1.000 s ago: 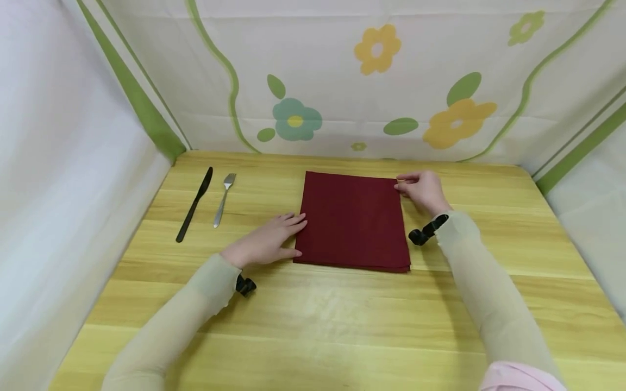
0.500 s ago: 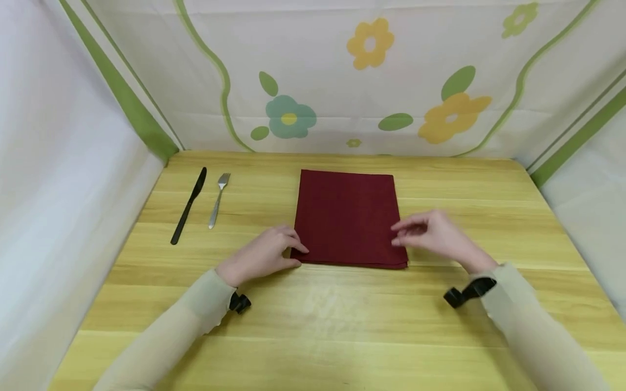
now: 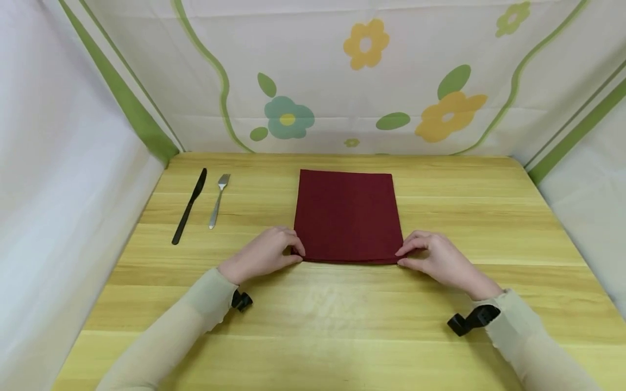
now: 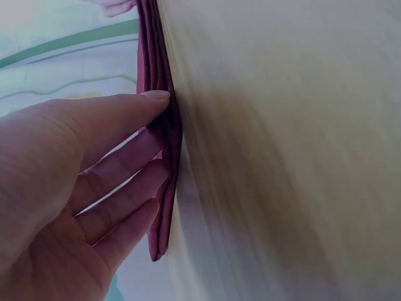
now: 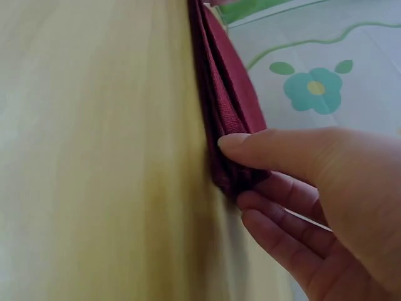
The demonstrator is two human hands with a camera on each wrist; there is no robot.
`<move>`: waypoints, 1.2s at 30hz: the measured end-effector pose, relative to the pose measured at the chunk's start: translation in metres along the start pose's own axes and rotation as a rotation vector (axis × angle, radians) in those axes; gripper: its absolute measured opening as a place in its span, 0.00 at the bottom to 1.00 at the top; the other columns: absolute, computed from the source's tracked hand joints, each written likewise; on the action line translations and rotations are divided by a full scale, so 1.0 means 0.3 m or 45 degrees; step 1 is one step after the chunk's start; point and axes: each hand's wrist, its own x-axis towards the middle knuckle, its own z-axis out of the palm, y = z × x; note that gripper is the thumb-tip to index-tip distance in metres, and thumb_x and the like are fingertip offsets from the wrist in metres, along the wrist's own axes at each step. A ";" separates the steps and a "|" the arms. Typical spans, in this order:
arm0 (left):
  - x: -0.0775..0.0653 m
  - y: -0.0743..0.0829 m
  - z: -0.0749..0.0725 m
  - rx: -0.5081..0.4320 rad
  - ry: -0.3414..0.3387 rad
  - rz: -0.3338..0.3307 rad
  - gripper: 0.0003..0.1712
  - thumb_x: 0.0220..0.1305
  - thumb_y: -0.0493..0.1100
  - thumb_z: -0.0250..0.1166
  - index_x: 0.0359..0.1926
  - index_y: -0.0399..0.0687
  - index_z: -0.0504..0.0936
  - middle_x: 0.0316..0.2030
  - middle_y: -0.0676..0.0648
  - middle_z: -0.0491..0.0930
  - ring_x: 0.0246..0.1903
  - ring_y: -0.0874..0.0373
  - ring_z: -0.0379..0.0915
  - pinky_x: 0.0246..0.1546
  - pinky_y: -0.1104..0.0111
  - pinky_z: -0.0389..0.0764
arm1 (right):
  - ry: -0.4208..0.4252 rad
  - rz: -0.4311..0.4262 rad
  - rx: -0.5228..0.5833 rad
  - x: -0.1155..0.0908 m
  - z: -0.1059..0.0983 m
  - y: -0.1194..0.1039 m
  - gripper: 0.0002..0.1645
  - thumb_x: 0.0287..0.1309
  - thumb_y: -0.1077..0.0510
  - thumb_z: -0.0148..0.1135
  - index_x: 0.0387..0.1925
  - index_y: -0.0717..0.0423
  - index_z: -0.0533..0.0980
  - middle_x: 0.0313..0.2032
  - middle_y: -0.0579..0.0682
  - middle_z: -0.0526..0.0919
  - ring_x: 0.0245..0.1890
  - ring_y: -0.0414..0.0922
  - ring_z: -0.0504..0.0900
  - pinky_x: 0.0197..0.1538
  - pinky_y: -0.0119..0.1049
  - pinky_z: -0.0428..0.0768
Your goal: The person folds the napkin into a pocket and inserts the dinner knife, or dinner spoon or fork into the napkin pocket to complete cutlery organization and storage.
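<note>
A dark red cloth napkin (image 3: 348,214), folded into a layered square, lies on the wooden table. At its near left corner my left hand (image 3: 266,252) pinches the edge between thumb and fingers. My right hand (image 3: 442,260) pinches the near right corner the same way. Several stacked layers of the napkin (image 4: 156,63) show edge-on in the left wrist view, with the thumb on the near edge. In the right wrist view the right thumb presses on the folded layers of the napkin (image 5: 229,94) and the fingers are behind and under the corner.
To the left on the table (image 3: 332,336) lie a black knife (image 3: 189,206) and a silver fork (image 3: 219,201), side by side and apart from the napkin. A white flowered curtain (image 3: 342,81) stands behind the table's far edge, and white cloth hangs at both sides.
My right hand has come from the napkin's far right corner down to the near right corner and taken hold there. My left hand has slid from the left edge to the near left corner.
</note>
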 end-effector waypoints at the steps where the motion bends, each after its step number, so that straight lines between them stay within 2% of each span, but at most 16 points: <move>1: 0.000 0.000 -0.001 0.000 -0.001 -0.007 0.03 0.64 0.38 0.73 0.39 0.50 0.90 0.37 0.57 0.84 0.40 0.62 0.79 0.44 0.68 0.80 | 0.015 -0.009 0.011 0.000 -0.005 -0.002 0.10 0.56 0.62 0.77 0.38 0.44 0.89 0.39 0.37 0.83 0.40 0.39 0.81 0.39 0.36 0.81; 4: 0.000 0.002 -0.003 0.002 0.000 -0.020 0.03 0.64 0.38 0.73 0.38 0.51 0.89 0.37 0.57 0.84 0.40 0.62 0.79 0.44 0.67 0.80 | 0.061 -0.041 0.030 0.002 -0.018 -0.005 0.12 0.56 0.64 0.76 0.39 0.45 0.89 0.39 0.37 0.84 0.36 0.39 0.81 0.29 0.32 0.79; 6: 0.001 0.003 -0.004 0.002 0.001 -0.020 0.04 0.64 0.38 0.73 0.37 0.51 0.88 0.36 0.57 0.84 0.39 0.62 0.79 0.43 0.68 0.80 | 0.069 -0.068 0.022 0.006 -0.020 -0.003 0.13 0.55 0.66 0.76 0.38 0.45 0.89 0.39 0.38 0.84 0.36 0.39 0.81 0.27 0.32 0.79; 12: 0.005 0.004 0.002 0.001 -0.013 0.015 0.05 0.63 0.38 0.74 0.34 0.52 0.86 0.32 0.59 0.80 0.34 0.63 0.76 0.39 0.69 0.79 | 0.033 -0.088 -0.005 0.010 -0.008 0.010 0.15 0.50 0.69 0.79 0.32 0.45 0.87 0.36 0.36 0.83 0.38 0.38 0.81 0.40 0.38 0.84; 18: 0.007 0.001 0.002 0.006 -0.025 0.028 0.06 0.64 0.38 0.74 0.33 0.53 0.84 0.31 0.60 0.78 0.34 0.63 0.74 0.39 0.69 0.78 | 0.031 -0.135 0.006 0.013 -0.008 0.018 0.16 0.49 0.69 0.79 0.29 0.43 0.86 0.35 0.36 0.82 0.37 0.38 0.81 0.39 0.39 0.84; 23: 0.004 0.002 0.005 -0.031 -0.013 -0.009 0.06 0.63 0.44 0.76 0.32 0.56 0.85 0.30 0.61 0.78 0.33 0.63 0.74 0.37 0.69 0.78 | -0.023 -0.105 0.031 0.004 -0.022 0.034 0.12 0.51 0.64 0.80 0.33 0.43 0.89 0.39 0.38 0.83 0.40 0.39 0.81 0.41 0.39 0.84; 26: 0.012 0.017 0.005 -0.047 0.002 -0.033 0.05 0.63 0.48 0.76 0.35 0.55 0.87 0.33 0.60 0.80 0.35 0.62 0.76 0.38 0.69 0.78 | -0.037 -0.041 0.038 -0.009 -0.033 0.039 0.11 0.52 0.58 0.81 0.38 0.43 0.90 0.41 0.38 0.84 0.41 0.40 0.82 0.41 0.39 0.84; 30: 0.058 0.072 0.006 -0.081 0.026 -0.037 0.13 0.66 0.51 0.73 0.47 0.51 0.89 0.43 0.55 0.83 0.45 0.59 0.76 0.47 0.66 0.78 | 0.014 0.063 0.016 -0.030 -0.041 0.040 0.16 0.53 0.51 0.80 0.45 0.46 0.89 0.43 0.40 0.86 0.44 0.43 0.84 0.44 0.37 0.83; 33: 0.120 0.127 0.026 -0.120 0.049 -0.005 0.18 0.68 0.52 0.71 0.53 0.50 0.87 0.48 0.53 0.84 0.50 0.57 0.74 0.51 0.64 0.76 | 0.072 0.108 0.001 -0.050 -0.036 0.044 0.17 0.54 0.49 0.79 0.45 0.48 0.88 0.42 0.41 0.87 0.43 0.42 0.84 0.44 0.36 0.84; 36: 0.195 0.180 0.068 -0.166 0.067 0.054 0.18 0.67 0.51 0.71 0.54 0.50 0.87 0.49 0.54 0.84 0.49 0.59 0.75 0.52 0.67 0.75 | 0.112 0.149 0.010 -0.064 -0.025 0.043 0.15 0.55 0.50 0.79 0.43 0.49 0.88 0.39 0.41 0.87 0.38 0.41 0.84 0.40 0.34 0.84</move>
